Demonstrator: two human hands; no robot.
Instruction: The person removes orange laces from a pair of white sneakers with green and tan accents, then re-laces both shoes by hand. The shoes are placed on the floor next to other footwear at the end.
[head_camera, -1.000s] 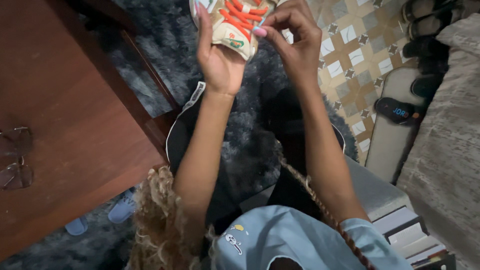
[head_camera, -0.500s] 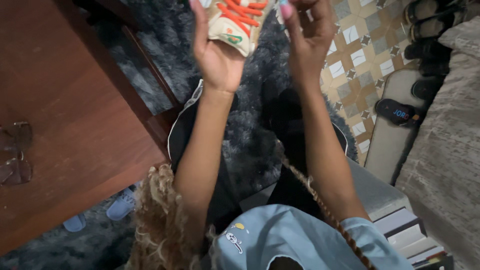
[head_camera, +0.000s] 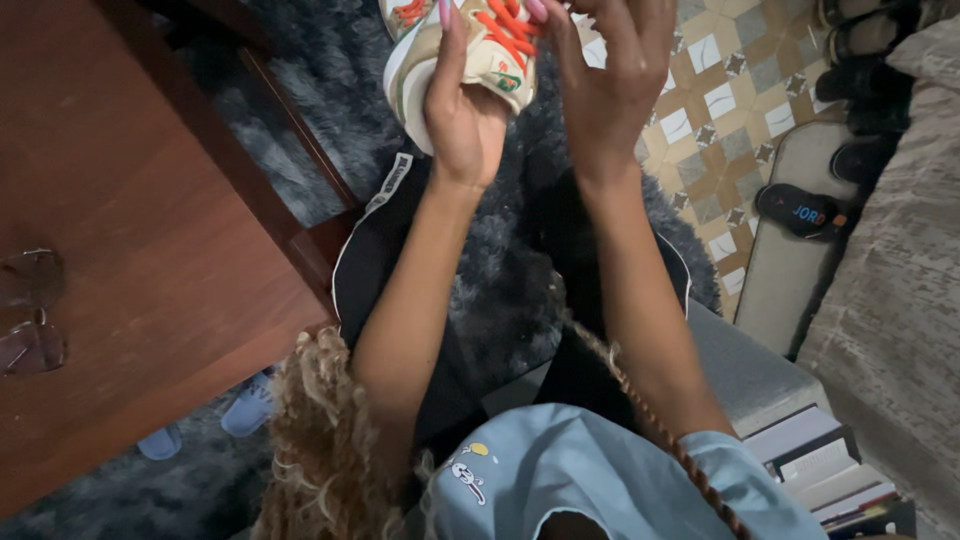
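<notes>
While your left hand (head_camera: 462, 115) grips the shoe (head_camera: 470, 55), lacing looks partly done.
Your right hand (head_camera: 605, 90) fingers pinch the orange lace (head_camera: 505, 25); upper eyelets are out of view.

— What am I wearing, lower middle of the frame?
— A light blue top (head_camera: 600, 480) with a small cartoon print, bare forearms, pink-painted nails on my left hand (head_camera: 462, 110), long braids hanging.
</notes>
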